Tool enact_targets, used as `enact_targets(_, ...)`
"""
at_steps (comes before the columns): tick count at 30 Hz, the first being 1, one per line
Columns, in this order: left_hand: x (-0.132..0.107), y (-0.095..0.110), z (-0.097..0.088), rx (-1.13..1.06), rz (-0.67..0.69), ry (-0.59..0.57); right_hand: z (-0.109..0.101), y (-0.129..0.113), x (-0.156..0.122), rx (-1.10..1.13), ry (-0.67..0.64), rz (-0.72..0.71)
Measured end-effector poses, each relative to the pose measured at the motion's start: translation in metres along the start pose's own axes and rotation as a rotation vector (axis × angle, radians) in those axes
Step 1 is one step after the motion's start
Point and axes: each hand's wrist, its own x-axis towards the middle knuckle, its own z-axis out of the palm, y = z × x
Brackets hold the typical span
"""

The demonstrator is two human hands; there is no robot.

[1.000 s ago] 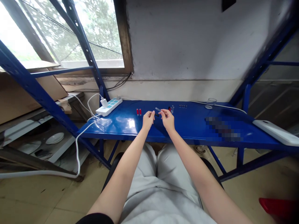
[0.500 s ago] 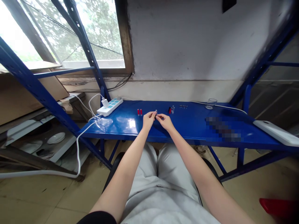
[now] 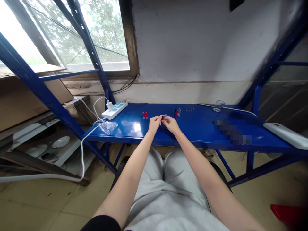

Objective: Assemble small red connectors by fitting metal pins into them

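Observation:
My left hand (image 3: 155,124) and my right hand (image 3: 170,124) meet just above the front half of the blue table, fingers pinched together. A small clear tube-like piece (image 3: 165,115) pokes out above the right fingertips. Something dark and tiny shows between the two hands; the fingers cover most of it. Left of them, two short red-topped tubes (image 3: 145,115) stand side by side. To the right are red and black pieces (image 3: 175,113) next to small clear tubes (image 3: 179,112). Farther right lies a row of several tiny pieces (image 3: 190,109).
The blue table (image 3: 125,130) has a white power strip (image 3: 115,110) with cables at its left end. Toward the right are a clear cup (image 3: 218,106), a pixelated dark object (image 3: 232,132) and a white flat device (image 3: 287,134). Blue rack posts (image 3: 89,48) frame the sides.
The clear piece between my hands now sits a little farther right, over the right fingertips, and a dark bit shows between the fingers. The whole view has shifted slightly.

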Motion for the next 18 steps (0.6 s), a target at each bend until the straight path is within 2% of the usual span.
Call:
enact_targets(7, 0.004, -0.005, -0.002, -0.01, -0.059, 0.053, -0.002, 0.0, 0.0, 0.028, 0.139, 0.035)
enact_targets(12, 0.005, -0.006, -0.001, 0.034, -0.076, 0.089, -0.004, 0.002, 0.002, 0.007, 0.14, 0.068)
enact_targets(15, 0.005, -0.006, -0.001, 0.016, -0.093, 0.099, -0.013, 0.004, 0.004, -0.066, 0.147, 0.135)
enact_targets(18, 0.006, -0.007, -0.002, -0.018, -0.12, 0.089, -0.035, 0.008, 0.008, -0.15, 0.104, 0.199)
